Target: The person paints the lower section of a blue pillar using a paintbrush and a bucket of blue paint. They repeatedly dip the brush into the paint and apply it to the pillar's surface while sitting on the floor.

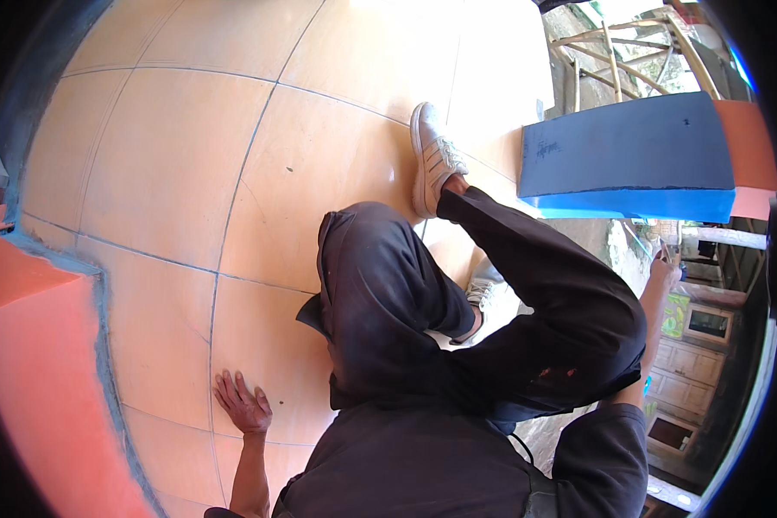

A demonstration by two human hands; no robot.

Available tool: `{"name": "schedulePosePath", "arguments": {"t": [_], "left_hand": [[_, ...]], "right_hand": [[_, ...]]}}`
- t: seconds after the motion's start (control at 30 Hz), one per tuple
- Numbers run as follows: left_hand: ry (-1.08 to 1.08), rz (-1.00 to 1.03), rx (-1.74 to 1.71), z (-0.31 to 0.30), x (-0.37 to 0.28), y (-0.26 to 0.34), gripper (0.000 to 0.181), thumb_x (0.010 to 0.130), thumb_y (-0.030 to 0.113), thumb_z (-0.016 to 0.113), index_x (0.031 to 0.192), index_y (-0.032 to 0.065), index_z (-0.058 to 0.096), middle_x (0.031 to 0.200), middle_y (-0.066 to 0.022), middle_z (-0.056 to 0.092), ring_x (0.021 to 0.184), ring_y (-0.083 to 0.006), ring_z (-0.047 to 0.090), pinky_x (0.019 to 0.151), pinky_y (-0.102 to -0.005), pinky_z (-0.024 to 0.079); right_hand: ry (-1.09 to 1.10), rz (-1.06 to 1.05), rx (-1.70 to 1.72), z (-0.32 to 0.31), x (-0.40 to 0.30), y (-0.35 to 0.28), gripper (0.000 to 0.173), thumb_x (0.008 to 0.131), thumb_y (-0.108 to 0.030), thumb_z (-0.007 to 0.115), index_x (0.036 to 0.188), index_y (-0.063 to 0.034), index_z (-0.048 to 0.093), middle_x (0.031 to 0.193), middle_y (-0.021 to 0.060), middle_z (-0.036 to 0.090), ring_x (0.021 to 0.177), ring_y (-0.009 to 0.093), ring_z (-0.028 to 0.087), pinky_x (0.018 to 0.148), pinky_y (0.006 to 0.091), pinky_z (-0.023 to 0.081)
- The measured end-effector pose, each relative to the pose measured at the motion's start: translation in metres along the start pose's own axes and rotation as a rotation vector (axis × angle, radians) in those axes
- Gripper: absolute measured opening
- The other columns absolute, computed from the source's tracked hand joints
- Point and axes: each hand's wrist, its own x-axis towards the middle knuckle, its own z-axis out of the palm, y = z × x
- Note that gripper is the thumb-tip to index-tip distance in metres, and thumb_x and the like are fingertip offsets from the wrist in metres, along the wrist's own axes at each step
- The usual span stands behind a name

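My left hand (243, 406) rests palm down on the orange-beige tiled floor (162, 168), fingers apart, with nothing in it. Out past my bent knee, my right hand (667, 267) is raised near the right rim. Its fingers look bent, but they are too small against the cluttered background to tell whether something is in them. I sit with both knees drawn up in dark trousers (375, 285). One beige lace-up shoe (432, 158) stands on the tiles; the other shoe (485, 291) shows partly between my legs.
A salmon-painted wall (45, 362) with a grey painted edge runs along the left. At upper right stands a pillar with a blue-grey base (621, 152). Beyond it are a bamboo frame (612, 61) and a building with wooden doors (683, 366) and a window (709, 322).
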Motion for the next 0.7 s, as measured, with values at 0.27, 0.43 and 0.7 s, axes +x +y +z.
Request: {"name": "schedulePosePath", "arguments": {"t": [0.27, 0.43, 0.7], "left_hand": [[0.273, 0.035, 0.196, 0.061, 0.036, -0.023, 0.048, 0.097, 0.021, 0.048, 0.139, 0.0025, 0.035, 0.143, -0.0165, 0.038, 0.134, -0.0372, 0.036, 0.110, -0.0526, 0.030], [0.169, 0.208, 0.117, 0.009, 0.136, -0.007, 0.053, 0.095, 0.024, 0.050, 0.139, 0.0003, 0.032, 0.144, -0.0192, 0.034, 0.134, -0.0383, 0.036, 0.109, -0.0521, 0.031], [0.056, 0.420, 0.188, -0.020, 0.244, 0.078, 0.062, 0.093, 0.029, 0.053, 0.140, -0.0029, 0.028, 0.145, -0.0232, 0.029, 0.133, -0.0399, 0.036, 0.109, -0.0512, 0.031]], "right_hand": [[0.200, 0.066, 0.465, -0.040, 0.012, -0.048, 0.029, 0.097, -0.021, 0.049, 0.102, 0.0075, 0.047, 0.084, 0.0153, 0.054, 0.075, 0.028, 0.054, 0.073, 0.0512, 0.058], [0.087, 0.089, 0.388, -0.154, -0.037, -0.005, 0.023, 0.096, -0.023, 0.050, 0.103, -0.0013, 0.051, 0.092, 0.0161, 0.064, 0.074, 0.023, 0.054, 0.075, 0.0483, 0.051], [-0.098, 0.183, 0.482, -0.248, -0.080, 0.068, 0.019, 0.092, -0.020, 0.058, 0.104, -0.0047, 0.059, 0.101, 0.0165, 0.066, 0.071, 0.018, 0.056, 0.070, 0.0396, 0.049]]}}
